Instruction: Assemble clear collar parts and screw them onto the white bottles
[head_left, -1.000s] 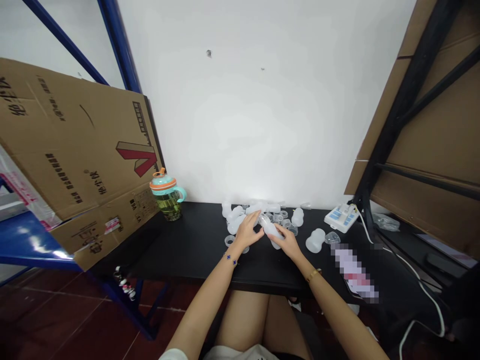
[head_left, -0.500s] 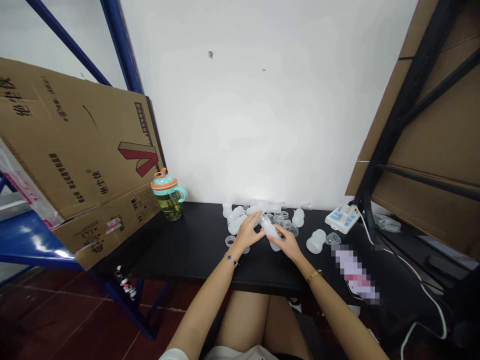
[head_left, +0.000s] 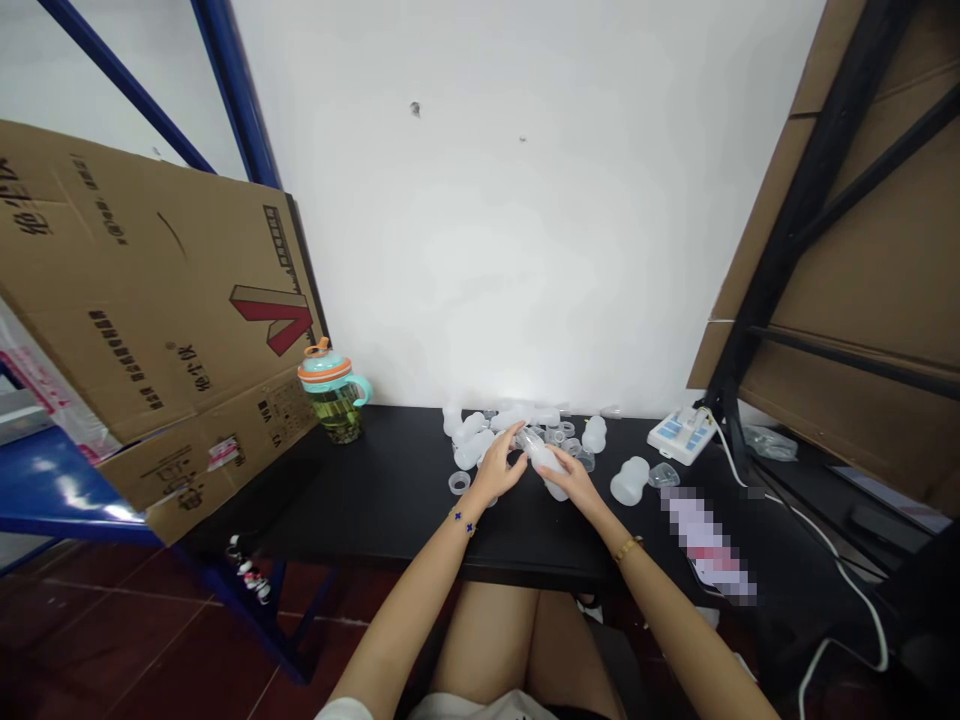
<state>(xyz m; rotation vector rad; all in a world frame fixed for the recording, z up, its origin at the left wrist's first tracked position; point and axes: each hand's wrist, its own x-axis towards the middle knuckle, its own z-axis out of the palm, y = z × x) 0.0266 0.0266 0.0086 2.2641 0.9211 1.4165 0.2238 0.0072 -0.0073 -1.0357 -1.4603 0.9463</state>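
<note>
A translucent white baby bottle [head_left: 545, 457] with a clear cap is held tilted between my hands above the black table, its capped end up and to the left. My right hand [head_left: 574, 480] is closed around the bottle's body. At the capped end, my left hand [head_left: 497, 472] has its fingertips and thumb around the cap; their exact contact is partly hidden. Behind my hands lies a pile of more white bottles [head_left: 470, 450], clear caps and rings. A translucent ring [head_left: 459, 483] rests left of my left hand. Another white bottle [head_left: 630, 481] and a clear cap [head_left: 664, 476] lie to the right.
On the left of the black table [head_left: 375, 500] stands a jug with a turquoise handle [head_left: 337, 400], beside a large cardboard box [head_left: 195, 290]. At the right are a white power strip [head_left: 682, 435], its cable and a pixelated phone-like item [head_left: 709, 550]. A white wall rises behind.
My right hand has shifted slightly on the bottle, its fingers now higher along the body. My left hand stays at the capped end. The whole view has drifted a little.
</note>
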